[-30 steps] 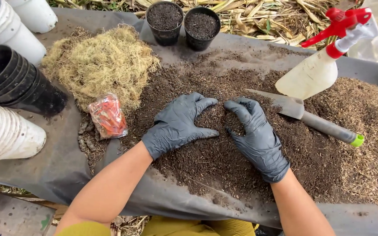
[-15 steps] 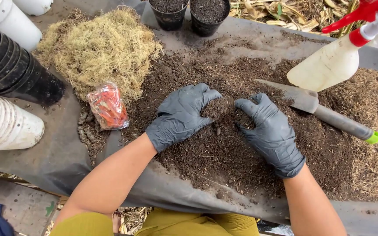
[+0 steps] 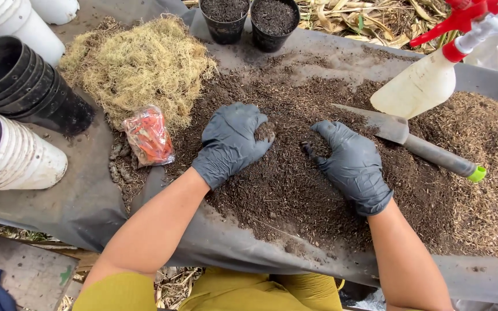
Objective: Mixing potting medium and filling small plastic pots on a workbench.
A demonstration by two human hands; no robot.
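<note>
Both my hands wear dark grey gloves and rest on a spread of dark soil (image 3: 295,190) on a grey sheet. My left hand (image 3: 229,141) curls its fingers around a clump of soil. My right hand (image 3: 350,161) lies on the soil with fingers bent inward, cupping loose soil toward the left hand. A metal trowel (image 3: 416,144) with a grey handle and green tip lies just right of my right hand. A white spray bottle (image 3: 427,80) with a red trigger lies on its side behind the trowel.
A heap of yellow fibrous moss (image 3: 139,69) and a small orange-red bag (image 3: 148,135) lie to the left. Stacked black pots (image 3: 27,86) and white pots (image 3: 12,155) lie further left. Two soil-filled black pots (image 3: 249,20) stand at the back. Light husk mix (image 3: 485,173) covers the right.
My hands have moved apart and curled their fingers, gathering soil; my left hand now grips a clump. The view has shifted slightly closer.
</note>
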